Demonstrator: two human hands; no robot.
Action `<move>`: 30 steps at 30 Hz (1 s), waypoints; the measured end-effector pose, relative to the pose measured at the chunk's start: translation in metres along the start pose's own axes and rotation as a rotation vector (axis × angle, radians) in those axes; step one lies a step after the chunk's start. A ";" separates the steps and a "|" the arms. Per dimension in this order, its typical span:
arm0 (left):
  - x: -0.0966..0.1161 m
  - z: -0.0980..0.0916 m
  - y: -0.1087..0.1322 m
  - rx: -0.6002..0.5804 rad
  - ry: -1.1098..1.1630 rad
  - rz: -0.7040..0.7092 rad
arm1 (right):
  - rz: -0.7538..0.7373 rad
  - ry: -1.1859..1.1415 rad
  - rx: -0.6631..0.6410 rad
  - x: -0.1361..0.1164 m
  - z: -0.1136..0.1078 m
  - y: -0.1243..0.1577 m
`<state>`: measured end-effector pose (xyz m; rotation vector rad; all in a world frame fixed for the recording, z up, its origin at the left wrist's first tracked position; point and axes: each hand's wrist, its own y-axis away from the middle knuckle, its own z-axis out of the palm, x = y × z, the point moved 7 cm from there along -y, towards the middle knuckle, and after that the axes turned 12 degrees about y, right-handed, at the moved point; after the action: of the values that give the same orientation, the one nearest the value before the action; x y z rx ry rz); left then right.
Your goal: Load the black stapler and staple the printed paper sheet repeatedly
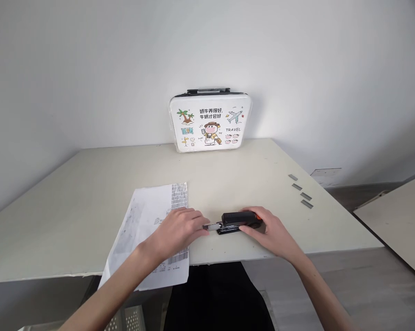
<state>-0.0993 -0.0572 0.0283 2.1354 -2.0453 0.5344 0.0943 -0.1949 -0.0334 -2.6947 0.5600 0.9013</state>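
Observation:
A black stapler (240,219) lies near the table's front edge, its nose pointing left. My right hand (271,230) is closed around its rear end, where a bit of orange shows. From the nose a silver staple tray (214,226) sticks out to the left. The fingertips of my left hand (181,227) pinch the outer end of this tray. Below my left hand and wrist lie printed paper sheets (143,207), partly covered by them and hanging over the front edge. Whether staples sit inside the tray I cannot tell.
Several staple strips (306,203) lie along the table's right side. A white case (210,122) with cartoon prints and a black handle stands at the back against the wall. Beneath the table at the lower left is a perforated light basket (133,319).

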 end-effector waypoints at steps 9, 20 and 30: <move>-0.018 0.001 -0.003 -0.012 0.252 0.087 | 0.008 -0.089 -0.006 -0.001 -0.003 0.001; -0.013 0.013 -0.042 0.024 0.268 0.182 | -0.052 -0.056 -0.024 0.000 -0.004 0.000; -0.013 0.021 -0.051 0.086 0.194 0.208 | -0.077 -0.079 -0.022 -0.001 -0.004 0.000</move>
<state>-0.0461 -0.0487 0.0120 1.8396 -2.1801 0.8365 0.0957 -0.1959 -0.0291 -2.6663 0.4289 0.9941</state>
